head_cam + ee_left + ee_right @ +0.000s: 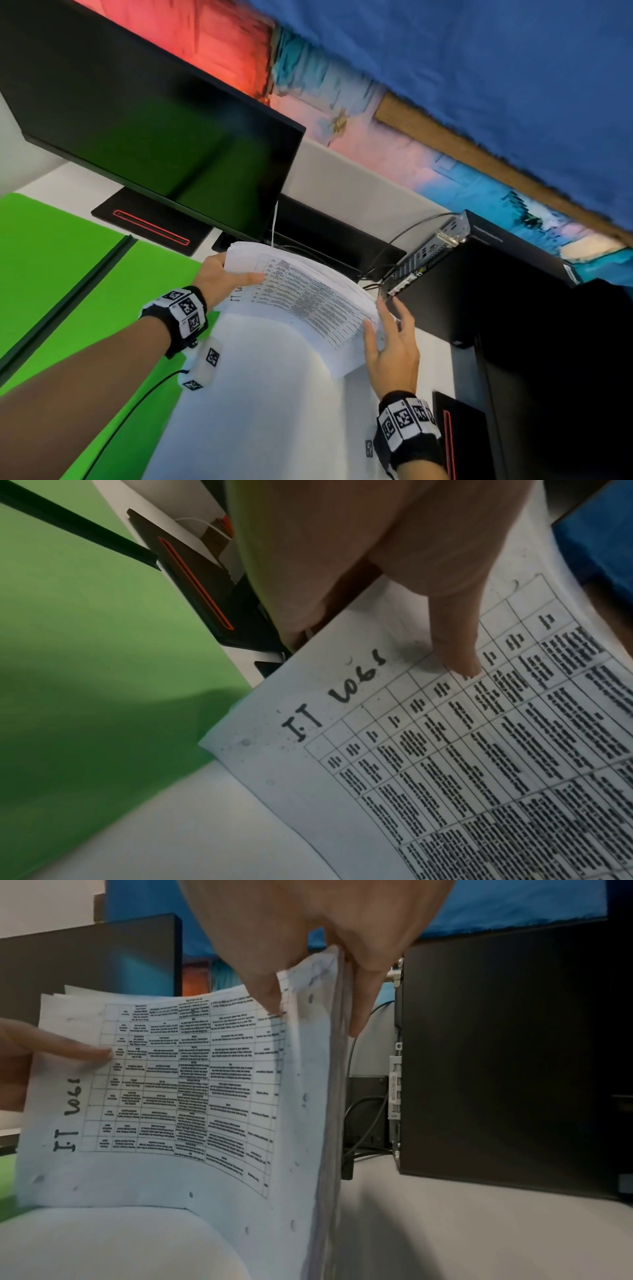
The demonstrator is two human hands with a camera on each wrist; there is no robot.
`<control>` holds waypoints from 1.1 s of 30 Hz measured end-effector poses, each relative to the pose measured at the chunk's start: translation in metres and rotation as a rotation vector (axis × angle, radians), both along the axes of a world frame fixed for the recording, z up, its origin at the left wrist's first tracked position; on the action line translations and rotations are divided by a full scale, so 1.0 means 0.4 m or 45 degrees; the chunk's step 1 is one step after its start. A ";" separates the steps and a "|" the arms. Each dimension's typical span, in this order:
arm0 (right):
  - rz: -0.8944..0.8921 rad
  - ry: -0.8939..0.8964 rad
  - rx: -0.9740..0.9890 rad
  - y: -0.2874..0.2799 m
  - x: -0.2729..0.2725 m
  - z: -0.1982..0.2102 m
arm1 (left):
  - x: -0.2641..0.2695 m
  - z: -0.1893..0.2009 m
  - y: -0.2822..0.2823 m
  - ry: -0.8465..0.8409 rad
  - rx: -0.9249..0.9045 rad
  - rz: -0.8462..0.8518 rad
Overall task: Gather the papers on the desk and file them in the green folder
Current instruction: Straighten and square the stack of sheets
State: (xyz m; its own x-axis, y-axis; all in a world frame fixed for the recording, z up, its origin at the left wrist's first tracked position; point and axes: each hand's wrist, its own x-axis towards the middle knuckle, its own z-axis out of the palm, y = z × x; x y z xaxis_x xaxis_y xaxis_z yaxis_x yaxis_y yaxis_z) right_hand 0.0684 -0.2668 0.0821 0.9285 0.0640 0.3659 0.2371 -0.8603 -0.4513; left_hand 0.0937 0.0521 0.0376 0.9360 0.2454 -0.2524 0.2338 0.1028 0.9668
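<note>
Above the white desk [274, 411]: thick stack of white printed paper sheets [308, 294], bowed; open green folder [51, 274] alongside
Left hand [222, 277]: grips one end, thumb on top
Right hand [390, 346]: pinches the opposite edge

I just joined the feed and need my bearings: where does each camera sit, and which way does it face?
Head: on the person's head, facing down at the desk; shows left hand, right hand and paper stack.
Left wrist: along the left hand; thumb on the stack, green folder beyond.
Right wrist: along the right hand gripping the stack's edge.
All share the stack.

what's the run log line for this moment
left hand grips papers | right hand grips far edge | folder open
</note>
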 end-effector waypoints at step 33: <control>-0.304 0.753 1.257 -0.033 0.051 -0.093 | -0.007 0.028 -0.044 0.014 0.129 0.022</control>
